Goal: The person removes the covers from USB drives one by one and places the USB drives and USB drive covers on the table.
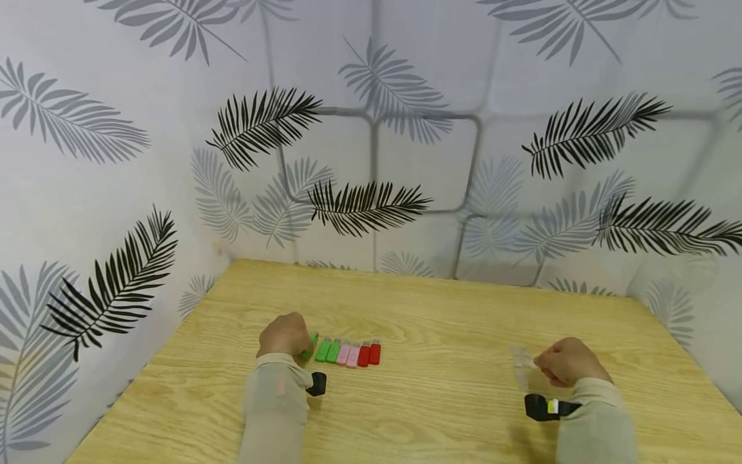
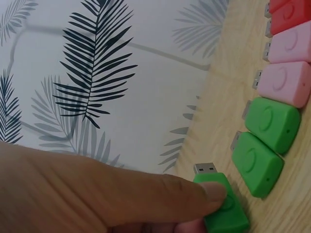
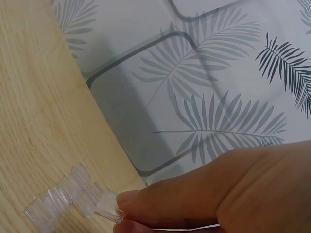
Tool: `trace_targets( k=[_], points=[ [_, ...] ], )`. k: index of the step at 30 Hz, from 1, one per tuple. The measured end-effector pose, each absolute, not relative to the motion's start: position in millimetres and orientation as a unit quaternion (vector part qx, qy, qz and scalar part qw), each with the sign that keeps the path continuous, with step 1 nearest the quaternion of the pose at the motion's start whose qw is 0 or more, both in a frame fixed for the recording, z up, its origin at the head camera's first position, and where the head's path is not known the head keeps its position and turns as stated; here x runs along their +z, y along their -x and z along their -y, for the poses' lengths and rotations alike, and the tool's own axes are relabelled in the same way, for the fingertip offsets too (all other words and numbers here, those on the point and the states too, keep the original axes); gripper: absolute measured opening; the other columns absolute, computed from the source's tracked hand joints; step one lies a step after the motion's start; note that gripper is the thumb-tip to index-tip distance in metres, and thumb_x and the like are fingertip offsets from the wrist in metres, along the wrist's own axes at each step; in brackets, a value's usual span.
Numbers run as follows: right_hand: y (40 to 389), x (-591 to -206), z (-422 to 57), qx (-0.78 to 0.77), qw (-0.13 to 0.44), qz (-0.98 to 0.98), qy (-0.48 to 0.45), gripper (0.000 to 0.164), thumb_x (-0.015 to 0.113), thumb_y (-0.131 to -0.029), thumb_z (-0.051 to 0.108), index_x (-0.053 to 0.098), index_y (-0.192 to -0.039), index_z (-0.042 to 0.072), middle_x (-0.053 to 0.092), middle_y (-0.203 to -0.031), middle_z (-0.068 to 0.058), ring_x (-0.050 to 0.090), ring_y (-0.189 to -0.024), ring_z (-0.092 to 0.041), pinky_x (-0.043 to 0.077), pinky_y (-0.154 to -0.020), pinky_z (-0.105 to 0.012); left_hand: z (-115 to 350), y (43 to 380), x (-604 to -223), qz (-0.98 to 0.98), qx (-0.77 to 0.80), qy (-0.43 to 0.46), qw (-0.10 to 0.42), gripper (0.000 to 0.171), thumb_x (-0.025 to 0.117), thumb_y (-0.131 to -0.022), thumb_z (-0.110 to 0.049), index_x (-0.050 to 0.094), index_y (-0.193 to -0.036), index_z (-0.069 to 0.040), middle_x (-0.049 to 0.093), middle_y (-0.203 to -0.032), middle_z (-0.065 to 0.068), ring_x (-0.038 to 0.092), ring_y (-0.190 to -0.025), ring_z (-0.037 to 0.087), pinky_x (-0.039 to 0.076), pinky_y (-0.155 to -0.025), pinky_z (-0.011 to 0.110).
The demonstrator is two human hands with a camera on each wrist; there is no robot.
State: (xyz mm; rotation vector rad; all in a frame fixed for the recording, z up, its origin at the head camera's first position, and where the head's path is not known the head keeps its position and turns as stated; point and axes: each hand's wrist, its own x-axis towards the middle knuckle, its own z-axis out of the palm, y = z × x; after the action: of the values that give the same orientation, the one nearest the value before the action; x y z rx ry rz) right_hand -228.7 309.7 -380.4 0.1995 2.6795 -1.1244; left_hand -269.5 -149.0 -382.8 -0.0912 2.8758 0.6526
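Observation:
My left hand (image 1: 285,335) pinches a green USB stick (image 2: 228,217) with its thumb on top, the bare metal plug pointing away. Beside it lies a row of uncapped sticks: two green (image 2: 257,164), two pink (image 2: 284,83) and two red (image 2: 291,15). Over on the right, my right hand (image 1: 570,362) pinches one small clear plastic cap (image 3: 109,205) between thumb and finger. Several more clear caps (image 3: 58,196) lie together on the wood just left of those fingers. The other fingers of both hands are mostly hidden.
A light wood-grain table (image 1: 440,386) carries everything. Behind and to the left it meets white walls (image 1: 417,245) or sheeting printed with black and grey leaves. Each wrist wears a black camera, one on the left (image 1: 317,384) and one on the right (image 1: 536,407).

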Motion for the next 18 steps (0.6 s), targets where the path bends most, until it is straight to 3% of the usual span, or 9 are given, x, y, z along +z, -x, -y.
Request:
trace_targets(
  k=[11, 18],
  points=[
    [232.7, -395.5, -312.8, -0.379, 0.118, -0.914, -0.086, 0.036, 0.058, -0.088, 0.009, 0.051, -0.052, 0.011, 0.042, -0.046, 0.004, 0.032, -0.041, -0.007, 0.034, -0.046, -0.025, 150.1, 274.1, -387.3, -0.970, 0.217, 0.042, 0.099, 0.015, 0.071, -0.082, -0.011, 0.069, -0.069, -0.005, 0.062, -0.064, 0.008, 0.045, -0.052, 0.017, 0.038, -0.050, 0.031],
    [237.5, -410.9, -313.9, -0.411, 0.117, -0.895, -0.126, 0.030, 0.064, -0.083, 0.008, 0.055, -0.054, 0.009, 0.046, -0.049, 0.003, 0.039, -0.042, -0.008, 0.039, -0.045, -0.023, 151.8, 272.6, -387.5, -0.968, 0.224, 0.046, 0.098, 0.016, 0.075, -0.083, -0.013, 0.069, -0.069, -0.006, 0.064, -0.063, 0.007, 0.057, -0.056, 0.020, 0.043, -0.052, 0.033]
  ],
)
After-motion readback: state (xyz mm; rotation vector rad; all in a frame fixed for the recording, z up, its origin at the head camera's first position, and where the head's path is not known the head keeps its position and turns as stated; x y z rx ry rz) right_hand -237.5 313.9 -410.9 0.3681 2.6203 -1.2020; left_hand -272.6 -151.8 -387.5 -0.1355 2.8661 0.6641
